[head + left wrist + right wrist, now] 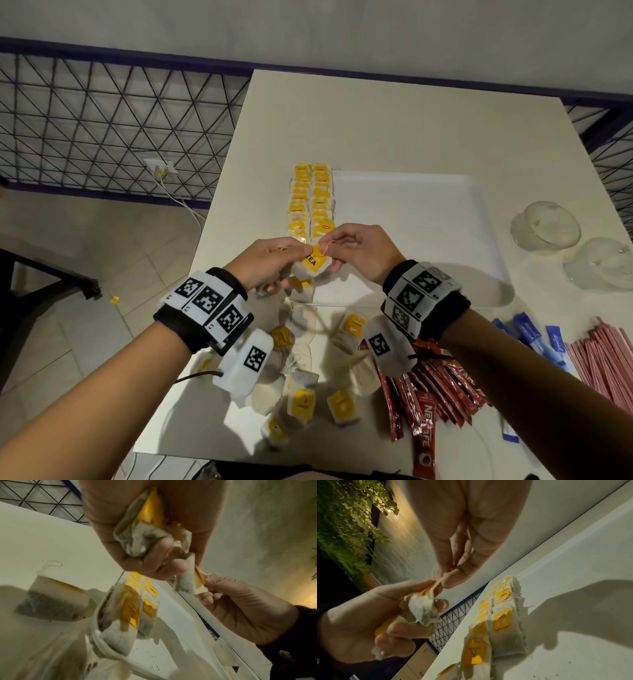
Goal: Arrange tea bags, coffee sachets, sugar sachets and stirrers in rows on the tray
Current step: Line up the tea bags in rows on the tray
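My left hand (291, 257) grips a crumpled bunch of tea bags (140, 538) over the tray's near left corner. One tea bag (313, 265) with a yellow tag sticks out between both hands. My right hand (327, 248) pinches that bag's string and tag top with thumb and forefinger (453, 578). Two rows of tea bags (311, 198) lie along the left side of the white tray (428, 219). Loose tea bags (305, 394) are scattered on the table in front of the tray. Red coffee sachets (431, 387), blue sugar sachets (534, 337) and pink stirrers (606, 363) lie at the near right.
Two glass bowls (546, 228) (603, 265) stand on the table to the right of the tray. The table's left edge (205, 233) runs close beside the tea bag rows, with tiled floor and a wire fence (102, 120) beyond it.
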Motion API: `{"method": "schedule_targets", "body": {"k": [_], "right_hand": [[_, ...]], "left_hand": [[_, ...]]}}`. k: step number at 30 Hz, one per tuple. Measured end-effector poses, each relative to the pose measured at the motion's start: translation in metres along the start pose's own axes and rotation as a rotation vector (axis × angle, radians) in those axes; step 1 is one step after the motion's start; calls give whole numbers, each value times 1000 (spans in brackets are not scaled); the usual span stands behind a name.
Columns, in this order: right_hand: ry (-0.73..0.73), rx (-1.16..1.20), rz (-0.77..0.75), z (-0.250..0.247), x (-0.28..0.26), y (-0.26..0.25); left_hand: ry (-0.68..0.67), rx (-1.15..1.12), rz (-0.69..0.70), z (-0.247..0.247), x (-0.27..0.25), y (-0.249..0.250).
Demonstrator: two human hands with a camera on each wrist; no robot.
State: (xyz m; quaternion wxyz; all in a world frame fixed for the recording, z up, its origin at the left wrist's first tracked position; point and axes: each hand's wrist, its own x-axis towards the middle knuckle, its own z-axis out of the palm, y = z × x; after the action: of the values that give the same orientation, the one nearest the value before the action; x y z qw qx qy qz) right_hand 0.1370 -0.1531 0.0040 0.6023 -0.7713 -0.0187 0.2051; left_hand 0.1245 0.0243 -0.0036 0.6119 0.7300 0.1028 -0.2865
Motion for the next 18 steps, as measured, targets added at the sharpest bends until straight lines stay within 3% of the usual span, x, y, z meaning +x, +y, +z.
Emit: {"method": "schedule_targets", "body": {"k": [6,11,18], "right_hand": [[-13,162,87,2,9,0],[-38,117,138,-3,16,5],[-98,-18,186,0,18,10]], "left_hand": [[-49,74,-11,-6,5,-5],[-43,60,-22,-10,6,-3],[-144,-62,7,-16,5,2]]}}
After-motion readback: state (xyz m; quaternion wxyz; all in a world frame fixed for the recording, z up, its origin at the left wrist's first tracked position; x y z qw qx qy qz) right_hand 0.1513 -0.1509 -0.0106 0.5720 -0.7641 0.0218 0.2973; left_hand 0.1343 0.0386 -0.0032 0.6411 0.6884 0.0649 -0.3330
